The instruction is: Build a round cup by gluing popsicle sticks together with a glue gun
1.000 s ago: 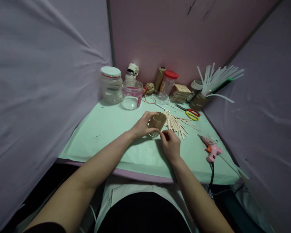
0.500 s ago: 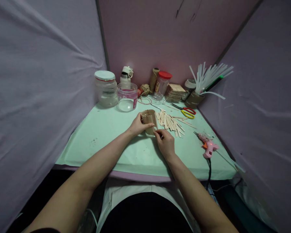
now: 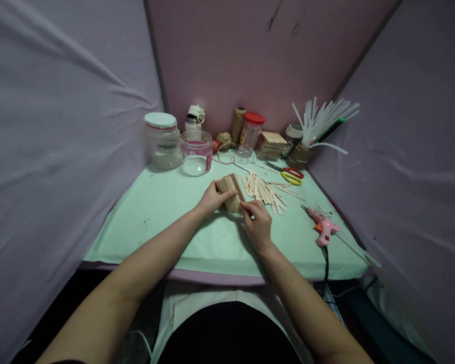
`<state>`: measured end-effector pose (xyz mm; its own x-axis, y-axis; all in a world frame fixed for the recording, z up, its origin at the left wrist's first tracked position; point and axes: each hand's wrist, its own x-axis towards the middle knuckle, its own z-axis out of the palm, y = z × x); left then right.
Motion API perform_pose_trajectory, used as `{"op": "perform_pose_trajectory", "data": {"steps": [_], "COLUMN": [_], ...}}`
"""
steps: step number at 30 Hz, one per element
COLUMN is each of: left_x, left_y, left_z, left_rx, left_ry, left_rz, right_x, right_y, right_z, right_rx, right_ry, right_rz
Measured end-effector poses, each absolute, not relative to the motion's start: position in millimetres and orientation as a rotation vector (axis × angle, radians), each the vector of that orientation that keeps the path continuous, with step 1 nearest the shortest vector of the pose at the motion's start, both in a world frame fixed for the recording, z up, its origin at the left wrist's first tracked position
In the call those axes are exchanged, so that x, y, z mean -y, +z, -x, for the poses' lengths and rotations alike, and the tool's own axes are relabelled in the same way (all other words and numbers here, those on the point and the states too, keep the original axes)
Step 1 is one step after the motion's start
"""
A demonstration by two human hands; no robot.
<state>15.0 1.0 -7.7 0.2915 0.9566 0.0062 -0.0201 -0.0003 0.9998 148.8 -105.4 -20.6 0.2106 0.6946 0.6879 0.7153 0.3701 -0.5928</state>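
A small cup (image 3: 231,198) faced with upright wooden sticks is tilted above the table, its striped side towards me. My left hand (image 3: 214,198) is wrapped round its left side, thumb laid across the front. My right hand (image 3: 257,222) is closed in a pinch against the cup's lower right edge; whatever is between its fingertips is too small to make out. Just behind, to the right of the cup, a loose heap of wooden craft sticks (image 3: 263,191) lies fanned out on the table.
A pink glue gun (image 3: 326,230) with a black cord lies at the right, its light lit. Scissors (image 3: 291,174) lie beyond the sticks. Along the back stand jars (image 3: 163,141), a stack of wooden squares (image 3: 272,145) and a pot of glue sticks (image 3: 301,154). Fabric walls enclose the table.
The cup has been tipped so that its open rim no longer shows and its stick-covered side faces me. Both hands have stayed on it. The view has shifted slightly.
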Motion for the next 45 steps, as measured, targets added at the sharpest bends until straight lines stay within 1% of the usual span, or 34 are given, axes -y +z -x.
{"op": "perform_pose_trajectory", "data": {"steps": [9, 17, 25, 40, 45], "left_x": [5, 6, 6, 6, 7], "left_y": [9, 7, 6, 7, 7], "left_z": [-12, -12, -9, -8, -8], "left_rx": [-0.787, -0.768, -0.713, -0.695, -0.704], "left_ry": [0.826, 0.808, 0.784, 0.772, 0.771], "left_rz": [-1.104, -1.104, -1.119, -1.142, -1.157], "right_x": [110, 108, 109, 109, 110], "right_y": [-16, -21, -25, -21, -22], "right_z": [-152, -155, -155, -155, -155], "right_rx": [1.477, 1.491, 1.529, 1.489, 1.501], "right_ry": [-0.09, -0.104, -0.188, -0.098, -0.121], "right_rz": [1.235, 1.192, 1.213, 1.218, 1.196]}}
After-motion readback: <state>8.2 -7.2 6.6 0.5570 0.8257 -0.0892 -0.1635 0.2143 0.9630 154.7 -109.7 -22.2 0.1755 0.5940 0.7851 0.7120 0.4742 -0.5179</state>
